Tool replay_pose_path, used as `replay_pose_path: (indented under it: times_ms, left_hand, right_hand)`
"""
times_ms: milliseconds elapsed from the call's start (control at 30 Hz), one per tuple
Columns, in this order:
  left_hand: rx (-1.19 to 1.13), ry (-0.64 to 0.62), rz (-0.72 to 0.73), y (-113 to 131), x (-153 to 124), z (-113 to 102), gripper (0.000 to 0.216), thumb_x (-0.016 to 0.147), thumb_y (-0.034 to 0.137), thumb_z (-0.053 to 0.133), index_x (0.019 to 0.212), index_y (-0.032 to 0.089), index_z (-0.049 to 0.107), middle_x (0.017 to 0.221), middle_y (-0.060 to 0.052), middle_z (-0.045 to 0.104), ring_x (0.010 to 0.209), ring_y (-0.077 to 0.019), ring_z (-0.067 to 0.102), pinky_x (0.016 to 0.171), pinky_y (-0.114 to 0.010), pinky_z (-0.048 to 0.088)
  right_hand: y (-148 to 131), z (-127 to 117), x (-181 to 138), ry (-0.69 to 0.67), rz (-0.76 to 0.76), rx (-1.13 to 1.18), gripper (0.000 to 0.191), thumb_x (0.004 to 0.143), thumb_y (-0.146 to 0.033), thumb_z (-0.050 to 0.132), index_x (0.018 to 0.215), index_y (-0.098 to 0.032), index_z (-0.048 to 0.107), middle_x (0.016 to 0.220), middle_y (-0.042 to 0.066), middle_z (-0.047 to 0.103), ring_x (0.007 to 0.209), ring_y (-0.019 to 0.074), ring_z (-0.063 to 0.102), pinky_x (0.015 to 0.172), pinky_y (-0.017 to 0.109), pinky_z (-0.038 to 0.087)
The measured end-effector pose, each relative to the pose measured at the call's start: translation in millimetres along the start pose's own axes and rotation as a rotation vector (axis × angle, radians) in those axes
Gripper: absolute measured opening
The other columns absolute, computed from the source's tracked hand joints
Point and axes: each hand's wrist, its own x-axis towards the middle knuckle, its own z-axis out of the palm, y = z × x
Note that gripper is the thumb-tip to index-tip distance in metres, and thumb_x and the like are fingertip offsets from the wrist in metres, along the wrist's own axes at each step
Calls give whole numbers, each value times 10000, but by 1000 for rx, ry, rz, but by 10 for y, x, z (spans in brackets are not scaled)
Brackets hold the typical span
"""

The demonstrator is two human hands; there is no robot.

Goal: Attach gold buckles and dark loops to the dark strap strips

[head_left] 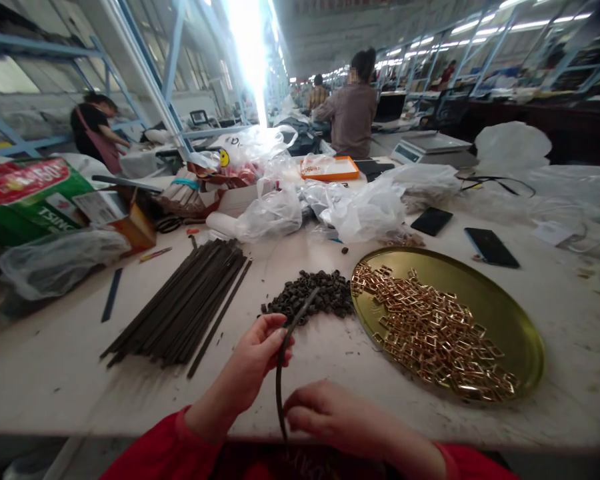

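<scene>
A thin dark strip (279,380) hangs in a curve above the near part of the table. My left hand (250,357) pinches it between thumb and fingers, its upper end pointing toward a heap of small dark loops (300,293). Lower down, my right hand (345,421), slightly blurred, has its fingers curled together against the strip near its bottom end. Many similar dark strips (180,307) lie stacked to the left, with a single one beside them. To the right, a round gold tray (510,320) holds a heap of rectangular gold-coloured metal rings (430,327).
Two dark phones (491,247) (431,221) lie beyond the tray. Clear plastic bags (365,207), an orange box (330,169) and a scale (430,148) stand farther back. At left are a green carton (30,200) and a pen (155,255). Other people (353,113) work beyond.
</scene>
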Motion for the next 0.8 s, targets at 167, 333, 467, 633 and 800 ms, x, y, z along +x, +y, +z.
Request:
replay_pose_path:
  times_ms: [167, 333, 467, 633, 800]
  left_hand:
    - [387, 34, 113, -69, 70, -181, 230, 793, 257, 455, 1001, 161, 468, 630, 55, 489, 423, -64, 425, 381, -175, 318]
    - [663, 115, 256, -124, -29, -302, 258, 831, 234, 378, 1040, 146, 500, 604, 39, 478, 469, -97, 441, 465, -213, 357]
    - [759, 128, 278, -194, -95, -326, 312, 840, 228, 364, 1108, 128, 488, 636, 16, 518, 510, -116, 468, 525, -235, 382]
    - [743, 101, 305, -195, -103, -297, 339, 833, 258, 412, 1142, 137, 481, 752, -10, 567, 604, -125, 520, 578, -235, 407]
    - [785, 13, 287, 1, -148, -319, 296, 756, 290, 524, 1005, 143, 588, 692, 6, 572, 624, -128, 518, 577, -225, 401]
  right_hand:
    - [189, -697, 367, 591, -40, -642, 258, 894, -235, 388, 989, -204, 626, 922, 52, 627, 847, 176, 580, 768, 287, 430]
    - [385, -965, 699, 606, 30, -1117, 187, 854, -190, 478, 969, -180, 624, 901, 81, 593, 811, 191, 566, 702, 271, 401]
    - [426, -922, 697, 562, 16, -1202, 173, 846, -190, 493, 970, -159, 610, 877, 100, 592, 798, 220, 550, 675, 296, 360]
    - [409, -872, 690, 544, -5, -1263, 167, 856, -170, 462, 946, -169, 603, 866, 96, 592, 787, 221, 535, 655, 302, 321]
    - [373, -855, 670, 591, -24, -1238, 187, 856, -144, 444, 984, -157, 580, 917, 103, 585, 813, 218, 529, 677, 301, 326]
